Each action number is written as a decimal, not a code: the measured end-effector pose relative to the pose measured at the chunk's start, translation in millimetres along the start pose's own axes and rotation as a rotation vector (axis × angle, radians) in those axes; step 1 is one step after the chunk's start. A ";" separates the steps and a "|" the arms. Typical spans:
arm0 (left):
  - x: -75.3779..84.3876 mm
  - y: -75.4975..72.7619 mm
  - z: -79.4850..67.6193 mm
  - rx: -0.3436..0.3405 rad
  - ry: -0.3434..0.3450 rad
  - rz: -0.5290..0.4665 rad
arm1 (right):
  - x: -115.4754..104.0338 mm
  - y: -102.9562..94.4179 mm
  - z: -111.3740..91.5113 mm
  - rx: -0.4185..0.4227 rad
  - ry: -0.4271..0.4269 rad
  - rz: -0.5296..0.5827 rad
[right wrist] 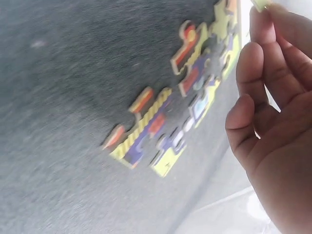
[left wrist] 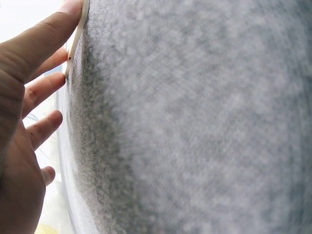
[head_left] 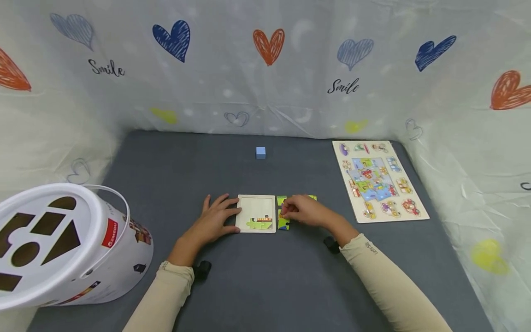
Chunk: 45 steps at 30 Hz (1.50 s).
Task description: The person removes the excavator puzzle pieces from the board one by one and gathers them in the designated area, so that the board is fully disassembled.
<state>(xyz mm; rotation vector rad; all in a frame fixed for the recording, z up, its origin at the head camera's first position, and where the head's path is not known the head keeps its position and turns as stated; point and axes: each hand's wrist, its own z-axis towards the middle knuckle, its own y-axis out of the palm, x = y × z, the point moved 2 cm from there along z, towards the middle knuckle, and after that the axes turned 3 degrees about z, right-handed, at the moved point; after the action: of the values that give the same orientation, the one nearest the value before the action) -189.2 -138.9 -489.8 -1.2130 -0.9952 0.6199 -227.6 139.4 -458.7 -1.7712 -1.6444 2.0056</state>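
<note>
A small square wooden puzzle tray (head_left: 254,205) lies on the grey table, with joined green puzzle pieces (head_left: 259,224) along its lower part. My left hand (head_left: 213,219) is spread at its left side; the thumb and fingertips touch the tray's edge (left wrist: 77,39) in the left wrist view. Just right of the tray, my right hand (head_left: 309,210) pinches a pale green puzzle piece (right wrist: 261,4) between thumb and fingertips, mostly hidden. Loose puzzle pieces (head_left: 284,223) lie under and beside that hand. The right wrist view shows several colourful jigsaw pieces (right wrist: 151,122) on the cloth.
A larger picture puzzle board (head_left: 392,213) lies at the right. A blue cube (head_left: 260,153) stands near the back. At the left is a white bucket (head_left: 128,263) with a shape-hole lid (head_left: 89,216). A curtain with hearts (head_left: 224,87) surrounds the table.
</note>
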 end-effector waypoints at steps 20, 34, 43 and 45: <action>-2.4 -2.3 -1.9 -0.007 -0.002 0.003 | -2.3 9.0 0.6 0.020 -0.025 -0.068; -0.1 2.8 0.8 -0.007 0.012 0.004 | -25.3 35.5 32.4 -0.004 -0.157 -0.296; -2.8 3.2 0.6 0.000 0.008 -0.006 | -26.6 38.8 38.5 -0.018 -0.146 -0.272; -4.0 2.9 0.5 -0.002 0.009 -0.009 | -28.3 38.5 38.8 -0.028 -0.143 -0.255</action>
<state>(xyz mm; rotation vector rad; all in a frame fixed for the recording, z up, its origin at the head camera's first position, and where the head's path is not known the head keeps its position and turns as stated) -191.2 -141.2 -493.8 -1.2111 -0.9932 0.6063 -222.6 79.3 -471.3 -1.3694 -1.8379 2.0404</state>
